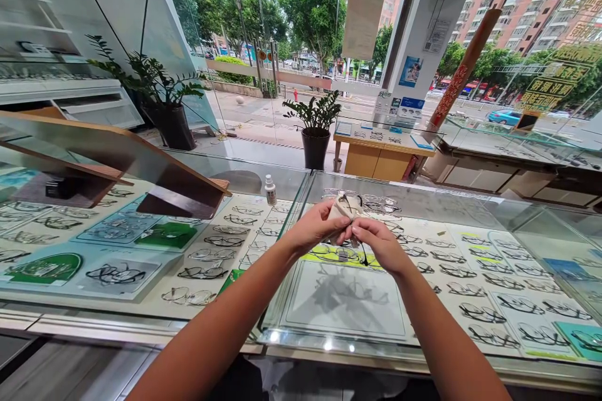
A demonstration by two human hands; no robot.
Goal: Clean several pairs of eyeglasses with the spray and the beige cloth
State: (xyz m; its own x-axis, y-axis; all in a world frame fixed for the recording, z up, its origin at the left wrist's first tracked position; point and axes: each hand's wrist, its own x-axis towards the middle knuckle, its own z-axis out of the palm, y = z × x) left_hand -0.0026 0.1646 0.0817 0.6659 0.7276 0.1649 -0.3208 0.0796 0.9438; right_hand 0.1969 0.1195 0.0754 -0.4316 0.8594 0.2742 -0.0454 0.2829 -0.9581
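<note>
Both hands meet over the glass display counter (329, 341), in the middle of the view. My left hand (320, 225) is closed around a pale cleaning cloth (339, 212), which is folded about part of a pair of eyeglasses (364, 257). One thin dark temple hangs below the fingers, and another dark part shows above the cloth; the lenses are mostly hidden. My right hand (379, 240) pinches the eyeglasses near the frame, close against the left fingers. A small white spray bottle (270, 191) stands upright on the counter, left of the hands.
Rows of spectacle frames (480, 312) lie under the counter glass. Wooden-edged mirror stands (183, 191) lean at the left. Beyond the counter are a potted plant (316, 144), a wooden cabinet (380, 163) and large windows onto a street.
</note>
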